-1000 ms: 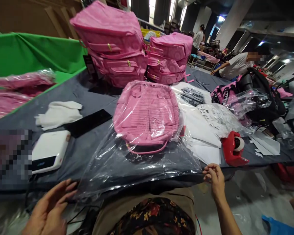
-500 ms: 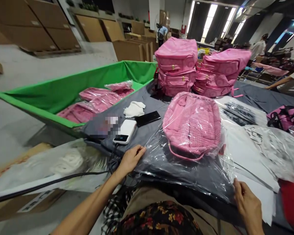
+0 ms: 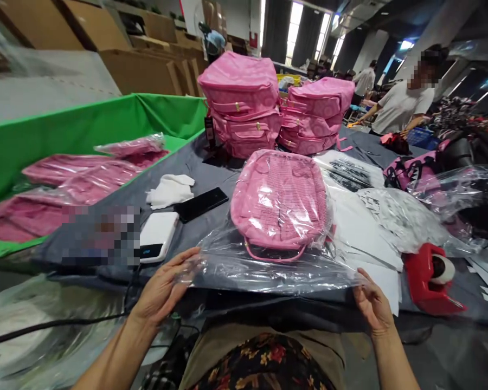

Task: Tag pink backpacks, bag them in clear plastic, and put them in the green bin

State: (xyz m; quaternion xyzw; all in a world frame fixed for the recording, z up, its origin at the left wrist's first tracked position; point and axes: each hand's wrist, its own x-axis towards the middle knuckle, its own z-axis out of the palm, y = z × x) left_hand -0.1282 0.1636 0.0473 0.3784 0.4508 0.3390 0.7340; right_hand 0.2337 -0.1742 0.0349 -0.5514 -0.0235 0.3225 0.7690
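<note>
A pink backpack (image 3: 280, 200) lies on the dark grey table inside a clear plastic bag (image 3: 268, 273), its handle loop towards me. The near edge of the bag is stretched between my hands. My left hand (image 3: 165, 287) grips the bag's left corner, fingers folded into the film and palm turned inward. At the right corner my right hand (image 3: 372, 300) pinches the same edge between thumb and fingers. A white power bank (image 3: 158, 235) with a lit display and a black phone (image 3: 201, 203) lie beyond my left hand. White sheets (image 3: 364, 235) lie right of the backpack.
Stacked pink backpacks (image 3: 244, 103) stand at the back. Bagged pink ones lie in a green fabric bin (image 3: 146, 114) on the left. A red tape dispenser (image 3: 427, 284) sits to the right, near crumpled clear plastic (image 3: 402, 216). A person (image 3: 406, 105) stands across the table.
My view has swung to the right, bringing the tape dispenser fully into sight. Both hands have turned over at the bag's edge, which is now gathered and held nearer the backpack.
</note>
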